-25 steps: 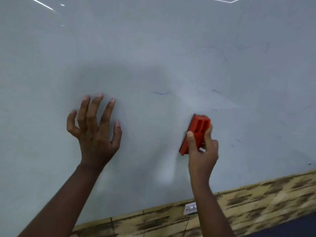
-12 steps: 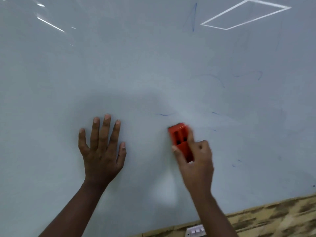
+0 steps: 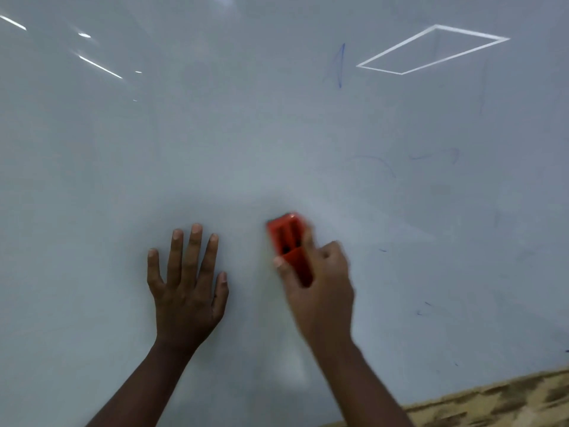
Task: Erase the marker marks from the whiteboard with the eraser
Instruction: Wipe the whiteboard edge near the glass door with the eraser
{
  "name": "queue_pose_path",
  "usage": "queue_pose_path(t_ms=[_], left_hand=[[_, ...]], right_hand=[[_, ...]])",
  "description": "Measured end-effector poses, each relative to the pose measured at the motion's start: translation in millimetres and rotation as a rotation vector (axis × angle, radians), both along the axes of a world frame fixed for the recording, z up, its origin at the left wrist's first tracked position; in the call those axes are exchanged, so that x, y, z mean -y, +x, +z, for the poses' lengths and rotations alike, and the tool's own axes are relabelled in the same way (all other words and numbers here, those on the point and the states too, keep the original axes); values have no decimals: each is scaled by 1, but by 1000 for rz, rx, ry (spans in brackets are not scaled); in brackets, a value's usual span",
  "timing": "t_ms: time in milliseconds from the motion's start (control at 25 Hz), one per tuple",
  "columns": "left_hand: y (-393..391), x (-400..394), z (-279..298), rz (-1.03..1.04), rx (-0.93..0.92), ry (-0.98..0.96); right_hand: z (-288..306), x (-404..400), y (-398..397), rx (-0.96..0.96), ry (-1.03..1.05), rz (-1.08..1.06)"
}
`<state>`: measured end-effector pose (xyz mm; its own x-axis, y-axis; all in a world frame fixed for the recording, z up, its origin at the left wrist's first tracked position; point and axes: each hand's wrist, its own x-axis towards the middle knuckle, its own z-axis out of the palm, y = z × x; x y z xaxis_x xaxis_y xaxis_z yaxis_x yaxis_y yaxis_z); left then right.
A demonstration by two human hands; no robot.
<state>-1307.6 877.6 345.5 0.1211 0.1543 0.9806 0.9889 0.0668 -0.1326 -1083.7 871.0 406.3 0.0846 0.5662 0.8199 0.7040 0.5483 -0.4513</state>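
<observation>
A large whiteboard [image 3: 215, 149] fills nearly the whole view. My right hand [image 3: 323, 282] grips an orange-red eraser [image 3: 288, 238] and presses it flat on the board, a little below centre; the hand is motion-blurred. My left hand [image 3: 186, 282] lies flat on the board to the left of the eraser, fingers spread, holding nothing. Faint blue marker marks remain: a vertical stroke [image 3: 339, 66] high up, a curved line [image 3: 378, 163] and a squiggle [image 3: 437, 155] to the right, and small dashes [image 3: 423, 308] at the lower right.
Below the board's bottom edge at the lower right runs a wall strip with a mottled wood-like pattern [image 3: 498, 402]. Ceiling lights reflect on the glossy board as a white diamond outline [image 3: 431, 49] and streaks [image 3: 100, 66] at the upper left.
My right hand has swept the eraser leftward and up over the short blue mark near centre, which no longer shows. The view has tilted upward. My left hand stays flat on the board.
</observation>
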Motion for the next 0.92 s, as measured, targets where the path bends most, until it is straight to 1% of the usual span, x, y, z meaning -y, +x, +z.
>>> queue_pose_path(t_ms=[40,80,160,240,320,440,600,720,800,840,920], left_hand=[[-1,1,1,-4,2,-6],[-1,1,1,-8,2,-17],[0,5,3,-20,3,-35],[3,10,7,-35,20,-26],[5,14,16,-45,54,5],[1,17,46,-47,94,22],[-15,21,92,-30,93,27],[-25,23,120,12,61,20],[-27,21,139,31,33,30],[-25,20,149,26,18,37],[-21,17,168,-16,-6,49]], right_hand=[[-11,8,-12,139,19,0],[-20,13,-18,236,36,7],[-26,13,-17,329,79,12],[-11,7,-8,358,117,7],[17,0,4,313,128,-13],[72,-12,30,164,54,-31],[130,-38,83,-152,9,-114],[149,-51,105,-327,-43,-89],[153,-49,95,-334,-38,-93],[152,-44,83,-285,-2,-110],[137,-31,50,-59,111,-137]])
